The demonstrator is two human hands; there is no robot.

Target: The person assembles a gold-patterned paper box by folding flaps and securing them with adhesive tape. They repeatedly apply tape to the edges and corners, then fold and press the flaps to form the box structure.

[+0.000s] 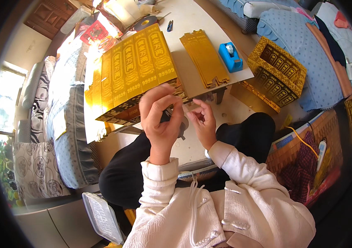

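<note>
An open-topped gold carton (273,84) stands to the right of the worktop (184,15), its patterned inner walls showing, with a plainer gold box (255,97) just below it. Farther right, a woven basket (327,132) holds a dark red checked cloth (302,165), a yellow cord (304,140) and a slim white object (321,155). At lower left, a clear plastic tub (101,215) leans at a tilt. On the worktop, a large block of gold printed cardboard (136,62) lies at the left; flat gold cardboard pieces (205,58) are stacked to its right, beside a blue tape dispenser (230,57) loaded with a roll. Large Chinese characters run along each panel of the block, with ornament and a row of digits near its front edge. The left hand (161,118) is raised before the block's near corner, thumb and forefinger curled into a narrow ring; the right hand (203,123) hovers just beside it, its fingers also narrow. Whether either pinches something small, I cannot tell.
</note>
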